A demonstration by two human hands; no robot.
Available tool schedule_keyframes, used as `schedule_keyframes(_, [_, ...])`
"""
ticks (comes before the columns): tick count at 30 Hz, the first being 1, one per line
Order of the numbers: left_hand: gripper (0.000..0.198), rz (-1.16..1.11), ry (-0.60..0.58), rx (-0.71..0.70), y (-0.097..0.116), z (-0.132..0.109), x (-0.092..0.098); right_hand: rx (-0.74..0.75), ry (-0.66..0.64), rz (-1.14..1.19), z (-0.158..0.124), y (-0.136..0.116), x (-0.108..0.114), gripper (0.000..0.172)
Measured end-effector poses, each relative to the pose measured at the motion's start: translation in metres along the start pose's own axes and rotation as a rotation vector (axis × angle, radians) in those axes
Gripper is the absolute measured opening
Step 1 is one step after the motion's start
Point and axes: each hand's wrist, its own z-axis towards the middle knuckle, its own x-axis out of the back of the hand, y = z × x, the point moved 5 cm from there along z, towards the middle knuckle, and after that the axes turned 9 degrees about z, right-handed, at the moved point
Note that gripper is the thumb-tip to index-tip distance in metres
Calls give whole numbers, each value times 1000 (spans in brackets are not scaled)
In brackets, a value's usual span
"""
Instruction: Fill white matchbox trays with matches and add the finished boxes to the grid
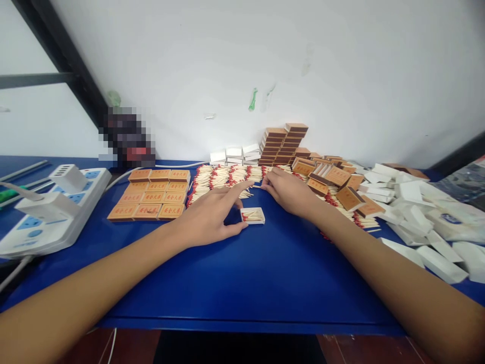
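Note:
A small white matchbox tray lies on the blue table with several red-headed matches inside. My left hand holds its left end, thumb at the near corner and a curled finger at the far one. The index finger of that hand stretches forward to the loose matches. Beside it, my right hand has thumb and fingers pinched together at the edge of the match pile, where a match appears to stick out from the fingertips. The right palm is hidden.
Rows of closed orange matchboxes lie at left. Matchboxes are stacked by the wall, beside white trays. Loose sleeves and many white trays are heaped at right. A power strip stands far left.

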Motion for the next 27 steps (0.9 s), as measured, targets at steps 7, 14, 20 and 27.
schedule_keyframes(7, [81, -5, -3, 0, 0, 0, 0, -3, -48, -16, -7, 0, 3, 19])
schedule_keyframes(14, [81, -4, -10, 19, 0, 0, 1, 44, -61, 50, -10, 0, 3, 16])
schedule_keyframes(20, [81, 6, -10, 21, 0, 0, 1, 33, -101, 71, -10, 0, 1, 18])
schedule_keyframes(27, [82, 2, -6, 13, -1, 0, 1, 4, -113, 5, -14, 3, 4, 18])
